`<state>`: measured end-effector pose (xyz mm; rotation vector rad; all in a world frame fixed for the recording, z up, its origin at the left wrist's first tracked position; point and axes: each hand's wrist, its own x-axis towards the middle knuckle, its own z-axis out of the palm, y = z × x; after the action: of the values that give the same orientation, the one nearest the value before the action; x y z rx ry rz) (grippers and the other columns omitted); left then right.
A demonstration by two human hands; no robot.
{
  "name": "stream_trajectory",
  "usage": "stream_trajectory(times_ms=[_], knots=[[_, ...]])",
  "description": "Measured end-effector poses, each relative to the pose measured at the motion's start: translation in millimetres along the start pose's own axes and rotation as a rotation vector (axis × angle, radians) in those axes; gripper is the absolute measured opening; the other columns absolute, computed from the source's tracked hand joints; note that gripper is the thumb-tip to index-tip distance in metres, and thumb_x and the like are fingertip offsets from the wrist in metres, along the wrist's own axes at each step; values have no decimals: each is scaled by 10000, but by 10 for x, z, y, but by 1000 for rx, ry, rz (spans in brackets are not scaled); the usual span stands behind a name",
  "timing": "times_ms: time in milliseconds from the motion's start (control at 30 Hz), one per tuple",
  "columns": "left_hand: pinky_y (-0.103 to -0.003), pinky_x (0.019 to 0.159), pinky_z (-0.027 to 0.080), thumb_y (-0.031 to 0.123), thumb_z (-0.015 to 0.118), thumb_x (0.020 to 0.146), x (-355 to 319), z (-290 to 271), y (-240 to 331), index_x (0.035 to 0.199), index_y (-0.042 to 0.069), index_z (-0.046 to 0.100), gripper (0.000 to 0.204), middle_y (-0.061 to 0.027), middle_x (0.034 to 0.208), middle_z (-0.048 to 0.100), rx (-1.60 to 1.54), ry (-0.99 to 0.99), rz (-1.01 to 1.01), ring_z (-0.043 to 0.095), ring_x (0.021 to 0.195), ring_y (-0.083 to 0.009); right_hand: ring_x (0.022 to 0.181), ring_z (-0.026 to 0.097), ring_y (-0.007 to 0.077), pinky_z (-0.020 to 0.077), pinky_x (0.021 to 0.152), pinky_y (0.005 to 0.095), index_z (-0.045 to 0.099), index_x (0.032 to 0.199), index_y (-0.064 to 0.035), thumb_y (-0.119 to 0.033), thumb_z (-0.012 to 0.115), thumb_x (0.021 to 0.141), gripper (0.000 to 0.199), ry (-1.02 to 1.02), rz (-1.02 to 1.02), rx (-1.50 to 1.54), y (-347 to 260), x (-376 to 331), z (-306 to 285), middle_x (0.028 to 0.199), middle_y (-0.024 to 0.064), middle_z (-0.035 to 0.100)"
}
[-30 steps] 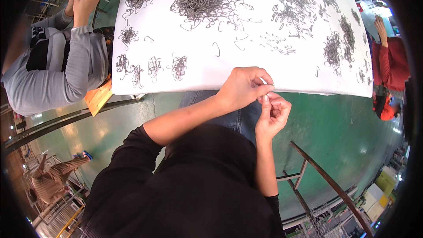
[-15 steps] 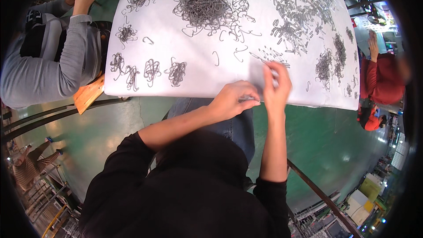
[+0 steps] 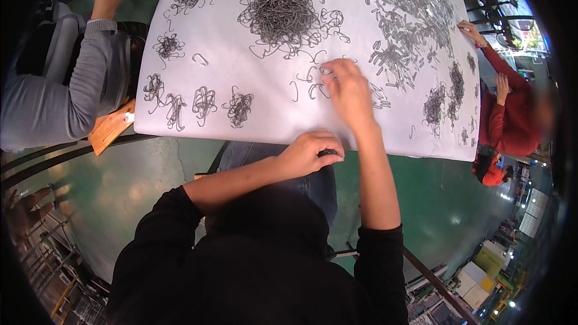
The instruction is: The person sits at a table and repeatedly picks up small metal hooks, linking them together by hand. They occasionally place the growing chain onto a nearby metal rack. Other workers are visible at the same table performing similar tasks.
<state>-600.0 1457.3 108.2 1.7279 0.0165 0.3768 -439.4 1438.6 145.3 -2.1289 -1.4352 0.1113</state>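
My left hand (image 3: 311, 154) is at the table's near edge, fingers curled round something small and dark (image 3: 328, 152). Most of it is hidden in the grip, so its kind does not show. My right hand (image 3: 351, 95) reaches over the white tabletop, thumb and forefinger apart, fingertips at a few loose wire hooks (image 3: 316, 90). Beyond it lies a big heap of dark bent wire hooks (image 3: 280, 15). Short oblong metal links (image 3: 394, 60) are scattered to the right of that hand, some partly behind it.
Small hook bundles (image 3: 239, 108) lie along the left front. More small metal piles (image 3: 433, 108) are at the right. A person in a grey sleeve (image 3: 90, 75) sits at the left; another in dark red (image 3: 518, 108) has a hand on the table's right edge.
My right hand has moved left and away from me, from the links to the loose hooks. My left hand stays by the edge, its fingers more closed. The person in red now reaches the table.
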Motion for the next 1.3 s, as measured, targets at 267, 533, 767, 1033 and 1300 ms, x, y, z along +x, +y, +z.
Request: stream_trajectory(times_ms=[267,533,767,1033,1300], knots=[[-317,648,497,65,716,790,-8,-15,56,885,48,664,110,-44,871,660,7,19,54,599,846,-213,908,607,288,475,773,362,652,933,-51,-120,656,812,140,-318,-53,-255,226,746,33,929,114,636],[-303,620,485,66,708,797,4,83,77,874,53,676,85,-39,830,664,19,32,46,595,760,-197,725,598,199,467,685,309,627,949,0,-59,620,859,108,93,290,243,387,28,-87,897,92,667],[-260,587,457,40,704,792,21,177,148,900,57,687,111,-42,832,665,6,51,3,555,648,-134,659,542,76,422,605,206,653,929,18,-59,671,850,111,388,739,880,-195,-1201,-535,768,31,638],[-255,607,475,10,679,802,43,257,250,944,49,684,148,-50,867,668,7,55,-81,558,651,-119,602,520,72,376,549,208,687,886,-11,-84,726,819,106,507,908,1008,-621,-1738,-530,743,25,648],[-252,632,495,-2,658,817,69,342,272,1022,56,658,213,-64,885,665,-34,113,-84,634,767,-138,661,629,101,441,544,197,676,911,12,-68,713,835,116,664,833,996,-581,-1760,-384,785,69,684]])
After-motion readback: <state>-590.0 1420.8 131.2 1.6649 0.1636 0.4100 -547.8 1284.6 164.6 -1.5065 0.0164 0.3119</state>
